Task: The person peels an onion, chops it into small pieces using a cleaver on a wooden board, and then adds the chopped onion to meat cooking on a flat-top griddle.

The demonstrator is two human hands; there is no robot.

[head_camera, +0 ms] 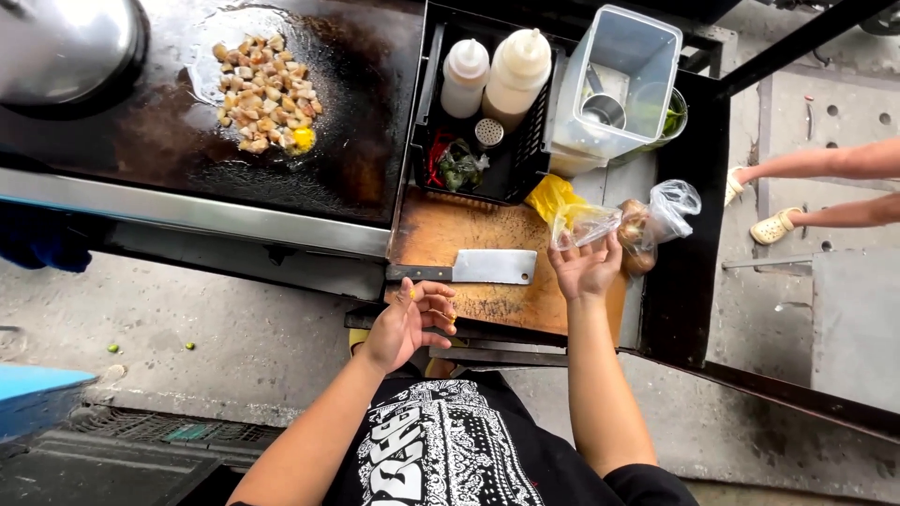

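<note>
Right hand (586, 267) raised, fingers (614, 245) touching plastic bag (656, 215), left hand (412, 319) curled

My single head-worn camera looks steeply down from close above the desk (469, 234), griddle (281, 141) far left, my own arms entering from the near edge.

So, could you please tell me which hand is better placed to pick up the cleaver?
Probably the left hand: it hovers empty just below the cleaver handle, while the right hand holds a bag.
</note>
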